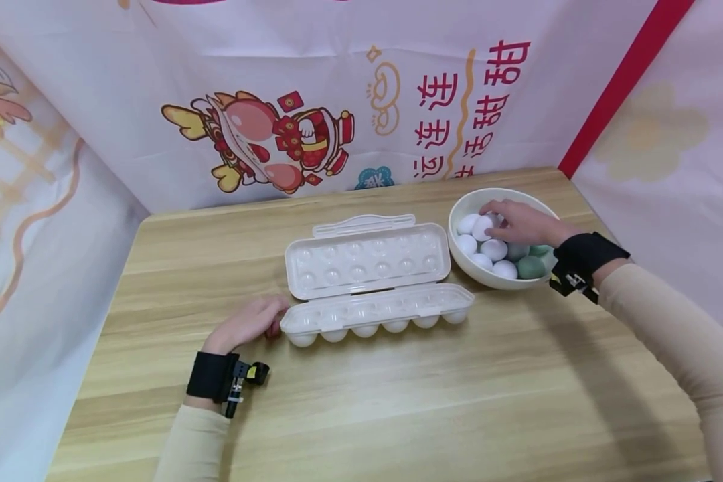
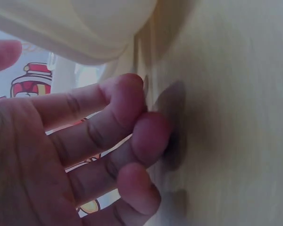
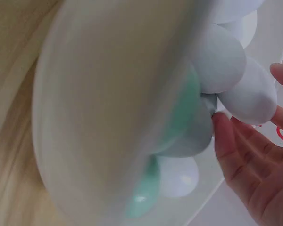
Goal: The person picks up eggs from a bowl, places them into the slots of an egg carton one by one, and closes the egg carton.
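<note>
In the head view my right hand [image 1: 521, 223] reaches into a cream bowl [image 1: 466, 266] and pinches a white egg [image 1: 484, 227] between thumb and fingers. The right wrist view shows this egg [image 3: 250, 94] beside the fingertips, against other eggs. White, grey and green eggs [image 1: 531, 268] fill the bowl. My left hand [image 1: 250, 325] rests on the table at the left end of a white plastic egg carton [image 1: 376, 309]. Its fingers [image 2: 127, 103] are loosely bent near the wood and hold nothing. The carton's lid [image 1: 367, 261] lies folded back; no eggs show in its cups.
The carton lies in the middle of the wooden table [image 1: 373, 415], with the bowl close to its right end. A printed cloth [image 1: 337, 67] hangs behind the table. More cloth hangs at both sides.
</note>
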The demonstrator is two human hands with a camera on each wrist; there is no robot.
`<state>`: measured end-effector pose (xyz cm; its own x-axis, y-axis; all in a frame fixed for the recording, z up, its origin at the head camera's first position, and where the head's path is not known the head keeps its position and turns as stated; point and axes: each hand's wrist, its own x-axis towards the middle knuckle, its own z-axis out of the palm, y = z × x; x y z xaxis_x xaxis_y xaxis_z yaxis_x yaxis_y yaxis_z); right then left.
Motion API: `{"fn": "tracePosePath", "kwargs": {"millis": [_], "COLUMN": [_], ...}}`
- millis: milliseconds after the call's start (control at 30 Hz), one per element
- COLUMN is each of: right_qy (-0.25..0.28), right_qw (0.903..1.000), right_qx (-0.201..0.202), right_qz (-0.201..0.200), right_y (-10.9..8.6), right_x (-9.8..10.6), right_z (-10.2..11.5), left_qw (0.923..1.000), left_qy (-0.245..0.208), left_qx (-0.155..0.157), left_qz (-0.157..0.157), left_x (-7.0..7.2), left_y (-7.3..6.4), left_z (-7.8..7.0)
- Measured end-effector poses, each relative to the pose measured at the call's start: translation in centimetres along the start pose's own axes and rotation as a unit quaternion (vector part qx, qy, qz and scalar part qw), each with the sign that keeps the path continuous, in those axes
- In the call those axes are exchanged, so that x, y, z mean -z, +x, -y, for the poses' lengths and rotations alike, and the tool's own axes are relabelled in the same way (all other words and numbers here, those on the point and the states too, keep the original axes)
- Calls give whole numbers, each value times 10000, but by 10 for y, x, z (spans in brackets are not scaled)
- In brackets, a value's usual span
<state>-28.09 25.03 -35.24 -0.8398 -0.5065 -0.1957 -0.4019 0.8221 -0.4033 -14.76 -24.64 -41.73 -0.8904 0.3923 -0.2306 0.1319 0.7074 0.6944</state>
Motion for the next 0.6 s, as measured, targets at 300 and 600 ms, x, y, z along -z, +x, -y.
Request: {"fn": "tracePosePath", "kwargs": {"millis": [300, 600], "right_qy": [222, 252], "right_qw": [9997, 9995], "right_qx": [-12, -40], "right_qz": [-68, -200], "right_y": [-1, 1], "right_x": [-5, -10], "right_z": [-5, -6], "left_qw": [9994, 9962], "left_qy": [-335, -853], "left_qx": [7, 7], "left_qz": [30, -178], "left_x": [-9, -19], "left_y": [-1, -4], "left_z": [4, 8]}}
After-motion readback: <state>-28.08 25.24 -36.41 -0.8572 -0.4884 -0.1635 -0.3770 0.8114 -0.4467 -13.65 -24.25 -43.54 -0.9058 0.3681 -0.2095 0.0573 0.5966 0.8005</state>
